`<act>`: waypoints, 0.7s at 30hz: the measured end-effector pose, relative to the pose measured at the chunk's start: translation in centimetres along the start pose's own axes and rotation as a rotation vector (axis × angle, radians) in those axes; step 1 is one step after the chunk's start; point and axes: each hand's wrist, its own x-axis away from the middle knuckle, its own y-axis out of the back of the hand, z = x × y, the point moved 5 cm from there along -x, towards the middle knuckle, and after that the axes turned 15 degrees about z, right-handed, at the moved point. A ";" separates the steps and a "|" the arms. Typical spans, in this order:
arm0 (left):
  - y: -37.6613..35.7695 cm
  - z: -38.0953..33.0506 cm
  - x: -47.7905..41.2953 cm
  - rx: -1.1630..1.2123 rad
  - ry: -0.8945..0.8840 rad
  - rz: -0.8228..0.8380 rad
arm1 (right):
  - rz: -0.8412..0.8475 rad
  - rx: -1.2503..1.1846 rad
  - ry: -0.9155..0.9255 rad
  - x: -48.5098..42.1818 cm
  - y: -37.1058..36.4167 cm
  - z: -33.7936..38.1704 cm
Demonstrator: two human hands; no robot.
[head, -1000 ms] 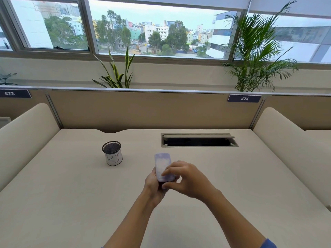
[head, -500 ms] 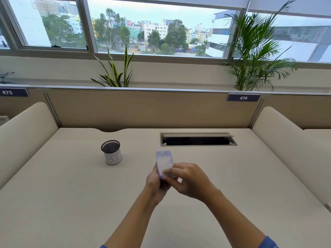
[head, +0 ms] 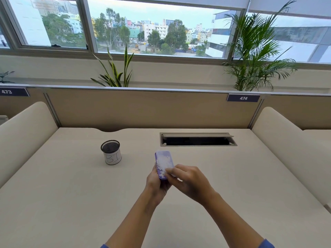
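Note:
A small purple box (head: 163, 161) with white stuff inside is held above the middle of the beige desk (head: 71, 194). My left hand (head: 156, 185) grips its lower end from below and the left side. My right hand (head: 188, 181) reaches in from the right, and its fingertips pinch the box's near right edge by the white contents. What the white contents are I cannot make out.
A black mesh cup (head: 111, 152) with a white label reading "BI" stands to the left of my hands. An open cable slot (head: 198, 139) lies in the desk behind them. Padded dividers flank both sides, and a partition with plants closes the back.
The box has tilted so that its open face with the white contents shows more. My right fingers have slid along its near edge. Both hands stay in about the same place.

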 end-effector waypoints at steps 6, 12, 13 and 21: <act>-0.2 0.1 -0.2 -0.011 0.000 0.007 | -0.174 -0.061 -0.087 0.4 0.0 -0.3; -0.1 -0.2 -0.4 -0.024 -0.027 -0.004 | -0.328 -0.322 -0.228 1.3 -0.6 -1.8; -0.2 -0.2 -0.4 -0.025 -0.032 -0.006 | -0.370 -0.382 -0.262 1.4 -0.7 -2.0; -0.1 -0.2 -0.6 -0.029 -0.009 -0.012 | -0.616 -0.858 -0.523 2.6 -1.8 -3.5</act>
